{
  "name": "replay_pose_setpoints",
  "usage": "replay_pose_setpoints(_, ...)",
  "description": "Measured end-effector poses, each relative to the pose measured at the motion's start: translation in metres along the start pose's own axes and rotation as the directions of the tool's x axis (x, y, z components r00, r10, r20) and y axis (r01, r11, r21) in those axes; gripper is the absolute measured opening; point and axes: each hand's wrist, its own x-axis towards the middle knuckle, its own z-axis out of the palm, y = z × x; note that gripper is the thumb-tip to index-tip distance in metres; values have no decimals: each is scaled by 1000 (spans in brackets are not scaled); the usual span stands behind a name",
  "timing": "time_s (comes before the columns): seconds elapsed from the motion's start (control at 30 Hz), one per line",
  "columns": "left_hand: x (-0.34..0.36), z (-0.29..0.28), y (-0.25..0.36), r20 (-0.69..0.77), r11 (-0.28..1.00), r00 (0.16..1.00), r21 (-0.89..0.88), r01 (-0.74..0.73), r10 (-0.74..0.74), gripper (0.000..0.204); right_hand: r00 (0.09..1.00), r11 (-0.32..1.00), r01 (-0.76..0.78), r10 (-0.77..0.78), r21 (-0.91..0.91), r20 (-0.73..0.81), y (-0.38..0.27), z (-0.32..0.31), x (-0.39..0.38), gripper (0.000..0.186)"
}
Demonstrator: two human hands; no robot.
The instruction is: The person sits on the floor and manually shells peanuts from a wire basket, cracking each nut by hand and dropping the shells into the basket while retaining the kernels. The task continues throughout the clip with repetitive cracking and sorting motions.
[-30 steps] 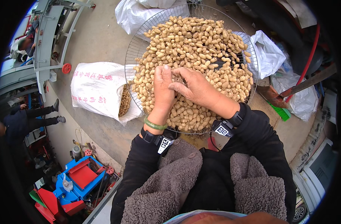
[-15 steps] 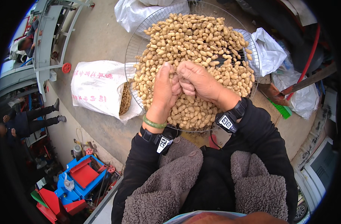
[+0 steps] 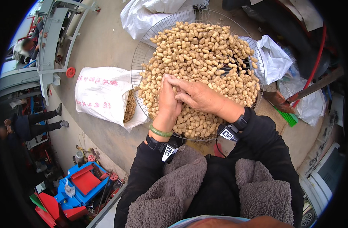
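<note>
A round wire basket (image 3: 139,57) holds a broad heap of unshelled peanuts (image 3: 193,49). My left hand (image 3: 170,100) and my right hand (image 3: 196,97) meet over the near middle of the heap. Both are closed, the right fingers lapping over the left thumb and fingers. Whatever lies between them is hidden. A green bangle (image 3: 160,131) circles my left wrist, and black strapped devices (image 3: 229,131) sit on both wrists. Left of the basket, a white woven sack (image 3: 101,91) lies open with peanuts in it.
More white sacks (image 3: 273,57) lie behind and right of the basket, near a green broom head (image 3: 288,117) and metal bar (image 3: 314,87). Grey frames (image 3: 52,71) and blue-red machinery (image 3: 82,182) stand left, where one person (image 3: 25,127) stands and another (image 3: 31,47) is beside the frame.
My hands have shifted in their grip, the right fingers curling in, then stretching back over the left. The whole view has moved slightly, so the basket appears lower than half a second ago.
</note>
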Motion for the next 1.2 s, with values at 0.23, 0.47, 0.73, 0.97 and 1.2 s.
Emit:
replay_pose_setpoints(0.23, -17, 6, -11, 43, 975, 998, 215, -53, 45, 33, 965, 998, -49, 39, -29, -261, 1, 6, 0, 17)
replay_pose_setpoints(0.47, -12, -6, 5, 220, 968, 944, 110, 226, -246, 31, 876, 473, -306, 479, 826, 50, -10, 0, -3, 19)
replay_pose_setpoints(0.73, -5, -19, 18, 409, 866, 788, 12, 499, -460, 31, 887, 93, -258, 416, 962, 198, -11, -6, -17, 17)
replay_pose_setpoints(0.97, -16, 4, -8, 171, 972, 984, 235, 13, -54, 28, 942, 783, -163, 304, 601, -141, -6, -2, -13, 25)
replay_pose_setpoints(1.2, -14, -5, -4, 233, 958, 929, 70, 279, -288, 28, 889, 709, -289, 448, 643, -94, -7, 1, -12, 32)
